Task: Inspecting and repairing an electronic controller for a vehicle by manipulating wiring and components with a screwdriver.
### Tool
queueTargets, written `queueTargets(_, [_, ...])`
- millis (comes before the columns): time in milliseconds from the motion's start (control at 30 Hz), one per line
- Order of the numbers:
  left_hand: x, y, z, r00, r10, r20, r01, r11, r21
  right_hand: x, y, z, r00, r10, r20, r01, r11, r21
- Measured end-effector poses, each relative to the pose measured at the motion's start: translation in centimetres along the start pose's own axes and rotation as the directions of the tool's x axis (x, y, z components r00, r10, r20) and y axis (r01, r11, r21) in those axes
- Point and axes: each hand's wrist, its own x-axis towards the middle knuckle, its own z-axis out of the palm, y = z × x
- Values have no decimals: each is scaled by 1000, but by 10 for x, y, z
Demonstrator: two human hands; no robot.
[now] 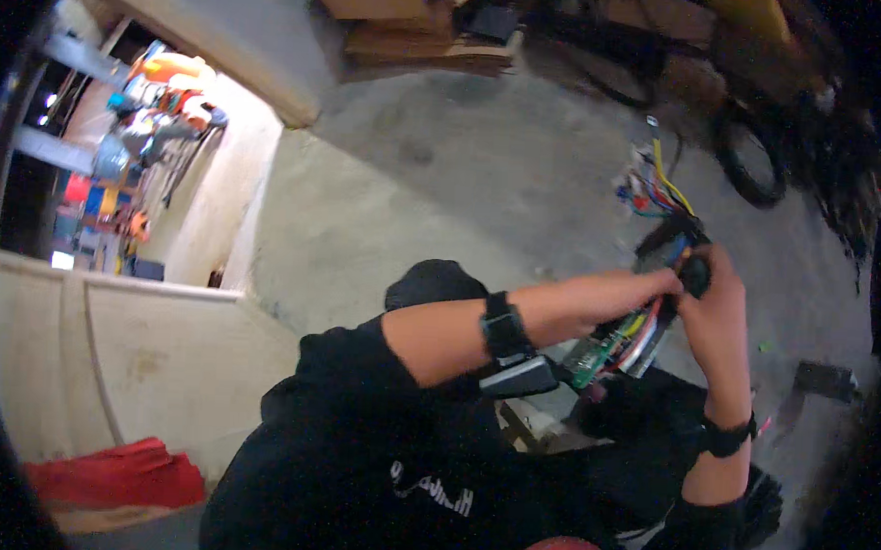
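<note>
The board [588, 364] lies nearer the body and left of the fingers, its long axis slanting away and rightward toward them, with the left hand [654, 286] closer than the right hand [721, 287], and both seemingly clamped on the wires [660, 174].

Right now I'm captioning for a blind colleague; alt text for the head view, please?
A person's left hand and right hand meet at a bundle of coloured wires, a blurred dark object between them and a green circuit board nearer the body. Cardboard lies beyond.
</note>
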Motion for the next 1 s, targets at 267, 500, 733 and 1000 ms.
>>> queueTargets(267, [10, -14, -5, 998, 55, -28, -56, 997, -46, 0, -3, 5, 999, -12, 31, 11, 999, 41])
queueTargets(500, [16, -17, -9, 998, 68, 12, -67, 997, -37, 0, 5, 5, 999, -41, 24, 41, 999, 19])
queueTargets(733, [19, -19, -7, 998, 57, -15, -58, 995, -75, -3, 2, 4, 1000, 7, -8, -6, 997, 78])
queueTargets(1000, [6, -14, -6, 996, 71, -59, -73, 997, -23, 0, 8, 7, 1000, 5, -14, -4, 997, 79])
